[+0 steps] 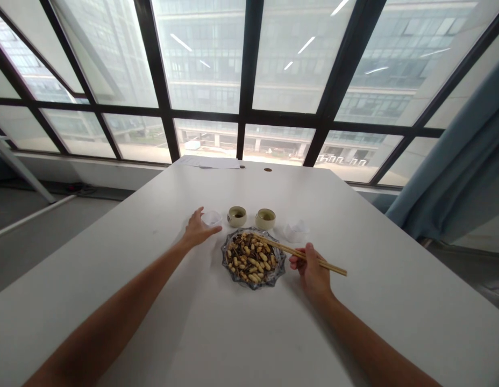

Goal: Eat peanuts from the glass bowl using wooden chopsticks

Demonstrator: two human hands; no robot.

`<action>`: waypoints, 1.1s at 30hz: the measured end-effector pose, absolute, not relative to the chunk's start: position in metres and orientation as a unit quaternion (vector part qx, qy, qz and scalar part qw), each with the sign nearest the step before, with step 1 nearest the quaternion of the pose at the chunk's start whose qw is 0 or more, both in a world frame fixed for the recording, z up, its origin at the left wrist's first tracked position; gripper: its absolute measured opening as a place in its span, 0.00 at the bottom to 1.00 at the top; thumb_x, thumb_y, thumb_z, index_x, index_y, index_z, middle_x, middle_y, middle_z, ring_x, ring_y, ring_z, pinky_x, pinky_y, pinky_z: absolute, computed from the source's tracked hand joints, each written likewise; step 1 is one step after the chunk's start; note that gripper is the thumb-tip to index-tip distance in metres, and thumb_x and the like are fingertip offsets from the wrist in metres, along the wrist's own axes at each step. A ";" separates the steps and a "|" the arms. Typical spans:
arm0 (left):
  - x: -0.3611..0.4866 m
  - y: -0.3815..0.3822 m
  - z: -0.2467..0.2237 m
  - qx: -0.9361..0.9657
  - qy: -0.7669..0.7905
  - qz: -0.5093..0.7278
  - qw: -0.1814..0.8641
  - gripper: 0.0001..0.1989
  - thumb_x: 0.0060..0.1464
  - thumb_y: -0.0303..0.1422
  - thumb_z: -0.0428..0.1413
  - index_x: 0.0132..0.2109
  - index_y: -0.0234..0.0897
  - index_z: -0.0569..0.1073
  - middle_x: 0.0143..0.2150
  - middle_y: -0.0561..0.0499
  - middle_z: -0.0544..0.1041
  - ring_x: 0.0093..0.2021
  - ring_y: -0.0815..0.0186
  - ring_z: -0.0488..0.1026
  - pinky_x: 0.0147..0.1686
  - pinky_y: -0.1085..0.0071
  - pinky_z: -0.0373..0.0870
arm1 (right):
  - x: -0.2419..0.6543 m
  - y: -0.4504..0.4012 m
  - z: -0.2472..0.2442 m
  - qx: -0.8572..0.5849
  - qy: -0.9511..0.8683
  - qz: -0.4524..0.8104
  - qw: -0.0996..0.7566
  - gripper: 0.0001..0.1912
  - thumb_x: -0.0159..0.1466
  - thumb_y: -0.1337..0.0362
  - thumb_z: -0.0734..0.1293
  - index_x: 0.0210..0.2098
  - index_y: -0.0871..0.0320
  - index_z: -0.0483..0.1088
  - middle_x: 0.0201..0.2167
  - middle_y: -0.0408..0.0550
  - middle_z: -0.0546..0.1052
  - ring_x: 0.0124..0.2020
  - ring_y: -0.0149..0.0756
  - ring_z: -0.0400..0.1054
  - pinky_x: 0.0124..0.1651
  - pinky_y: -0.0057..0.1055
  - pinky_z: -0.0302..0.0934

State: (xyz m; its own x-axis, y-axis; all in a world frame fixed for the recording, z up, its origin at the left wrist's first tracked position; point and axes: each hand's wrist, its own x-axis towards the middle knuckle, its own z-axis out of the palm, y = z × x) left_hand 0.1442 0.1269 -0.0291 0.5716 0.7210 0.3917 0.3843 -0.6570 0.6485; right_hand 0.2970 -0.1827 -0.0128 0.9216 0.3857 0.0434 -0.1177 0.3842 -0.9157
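Note:
A scalloped glass dish [255, 259] holds many peanuts in their shells mixed with small dark pieces. My right hand [313, 270] is closed on a pair of wooden chopsticks [306, 255], whose tips reach over the back of the dish. To the left, my left hand [199, 228] has its thumb and fingers spread beside a small clear cup [212, 218]; whether they touch it I cannot tell. Behind the dish stand two greenish ceramic cups, the left one [237, 216] with something dark inside and the right one [265, 219] beside it.
Crumpled translucent plastic [297, 231] lies right of the cups on the white table [249, 333]. Paper [211, 162] rests at the far edge, near two round holes. Large windows stand beyond, with a blue curtain [455, 156] at the right.

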 end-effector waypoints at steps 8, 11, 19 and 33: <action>0.186 0.098 0.020 0.943 0.215 0.224 0.119 0.37 0.50 0.50 0.59 0.63 0.39 0.61 0.66 0.37 0.64 0.67 0.47 0.58 0.65 0.45 0.46 | 0.308 -0.178 -0.016 -0.498 -0.061 0.209 0.839 0.26 0.46 0.43 0.77 0.23 0.59 0.71 0.15 0.45 0.75 0.16 0.29 0.66 0.17 0.22 0.62; 0.211 0.104 0.035 0.964 0.215 0.105 0.113 0.40 0.50 0.51 0.57 0.65 0.37 0.59 0.66 0.36 0.63 0.67 0.46 0.58 0.65 0.45 0.45 | 0.308 -0.179 -0.016 -0.497 -0.065 0.220 0.837 0.25 0.48 0.44 0.77 0.23 0.60 0.70 0.15 0.46 0.75 0.15 0.29 0.66 0.16 0.23 0.62; 0.227 0.120 0.049 0.980 0.164 0.011 0.111 0.37 0.42 0.54 0.60 0.58 0.44 0.68 0.56 0.45 0.76 0.56 0.51 0.71 0.62 0.53 0.53 | 0.312 -0.179 -0.017 -0.489 -0.072 0.228 0.839 0.25 0.50 0.43 0.76 0.24 0.58 0.69 0.16 0.45 0.75 0.15 0.29 0.66 0.16 0.23 0.63; 0.231 0.126 0.048 0.979 0.199 0.018 0.045 0.38 0.41 0.61 0.57 0.53 0.43 0.73 0.52 0.41 0.78 0.55 0.48 0.70 0.62 0.46 0.48 | 0.322 -0.181 -0.005 -0.482 -0.096 0.109 0.864 0.28 0.46 0.40 0.76 0.25 0.60 0.70 0.16 0.43 0.75 0.16 0.29 0.68 0.19 0.24 0.63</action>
